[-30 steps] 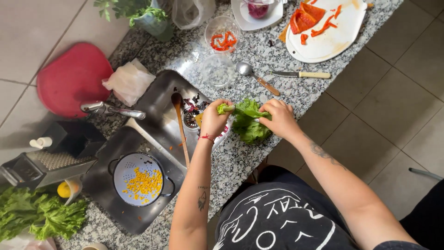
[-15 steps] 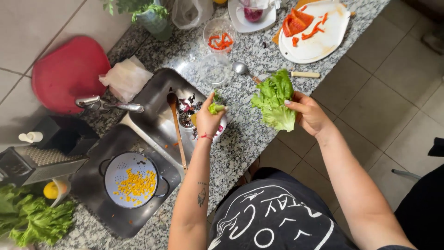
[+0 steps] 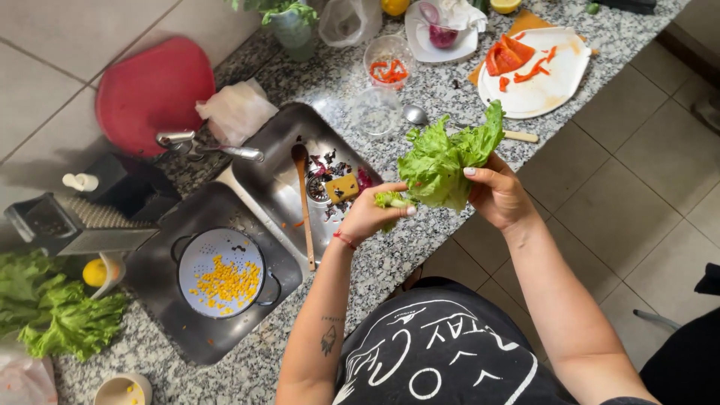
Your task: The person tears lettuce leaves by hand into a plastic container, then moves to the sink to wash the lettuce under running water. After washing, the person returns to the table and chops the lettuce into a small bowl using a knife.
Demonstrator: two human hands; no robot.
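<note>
A speckled granite tabletop [image 3: 420, 247] carries a steel sink [image 3: 289, 161] with a wooden spoon [image 3: 304, 202] lying in it. Left of that, a colander [image 3: 225, 271] holds corn kernels. A white plate [image 3: 544, 79] with red pepper strips sits at the far edge. Above the tabletop's near edge, the right hand [image 3: 499, 196] is closed around a bunch of lettuce [image 3: 446, 157], leaves pointing up. Just beside it, the left hand [image 3: 371, 216] pinches a small lettuce piece [image 3: 390, 199] next to the bunch's base.
</note>
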